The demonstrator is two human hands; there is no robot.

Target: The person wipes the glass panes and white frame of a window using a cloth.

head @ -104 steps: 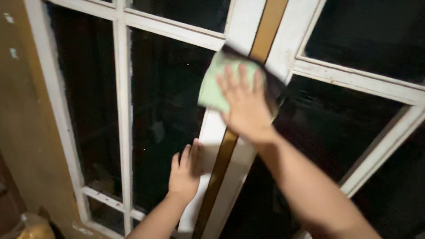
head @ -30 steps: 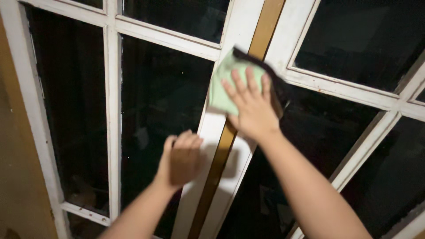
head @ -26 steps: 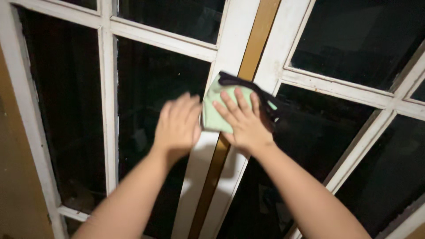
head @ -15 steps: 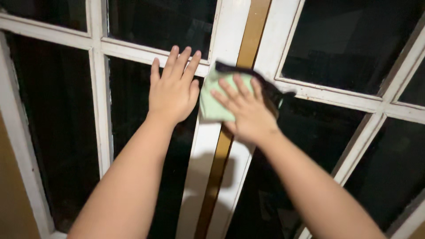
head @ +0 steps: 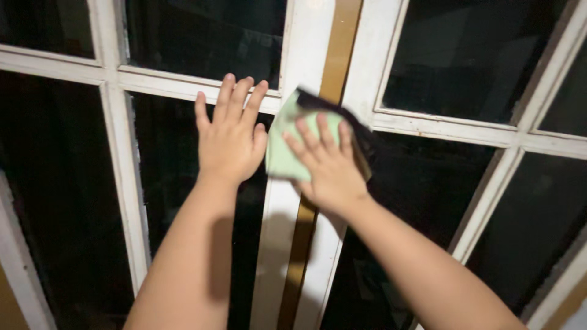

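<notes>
My right hand presses a light green cloth with a dark edge flat against the white centre post of a window, fingers spread over it. My left hand lies open and flat on the dark glass pane just left of the post, its fingertips reaching the white horizontal bar. A brown strip runs down the middle of the post. Both forearms reach up from the bottom of the view.
White wooden bars split the window into several dark panes. A slanted bar runs at the right. The paint is worn in places. A tan wall edge shows at the bottom left.
My left hand has risen from low on the pane, briefly closed, and now rests open and flat near the horizontal bar. My right hand keeps the cloth on the post, shifted slightly.
</notes>
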